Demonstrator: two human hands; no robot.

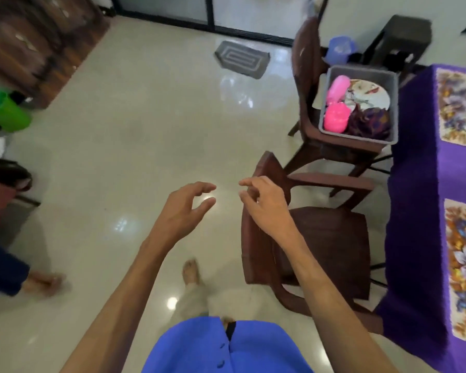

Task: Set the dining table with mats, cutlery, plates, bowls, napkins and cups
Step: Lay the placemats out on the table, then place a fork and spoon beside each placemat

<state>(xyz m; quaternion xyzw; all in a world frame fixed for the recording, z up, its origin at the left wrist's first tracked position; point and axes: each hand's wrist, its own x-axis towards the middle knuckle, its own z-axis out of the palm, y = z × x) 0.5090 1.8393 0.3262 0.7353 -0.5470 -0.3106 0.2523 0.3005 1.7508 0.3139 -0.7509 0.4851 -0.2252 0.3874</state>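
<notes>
**Evidently between fetches: both hands empty, bin of tableware ahead**

Head view only. Seen with fingers loosely curled and apart, gripping nothing: left hand (184,208) and right hand (264,203), held out over the floor beside a brown chair (331,238). Judged as the step of going back for more items, mats being down already: two floral mats (459,106) lay flat on the purple table (412,184) at the right edge, long axes running along that edge, away from the wearer.

Sat on a second chair (307,76) just beside the table's far end: grey bin (361,71), holding pink cups (336,117) lying on their sides, a patterned plate (366,98) leaning flat-ish, and dark purple cloth (369,122), probably napkins. Called for next, by this reading: stepping forward and reaching right into the bin. Blurred throughout, so cutlery not made out.
</notes>
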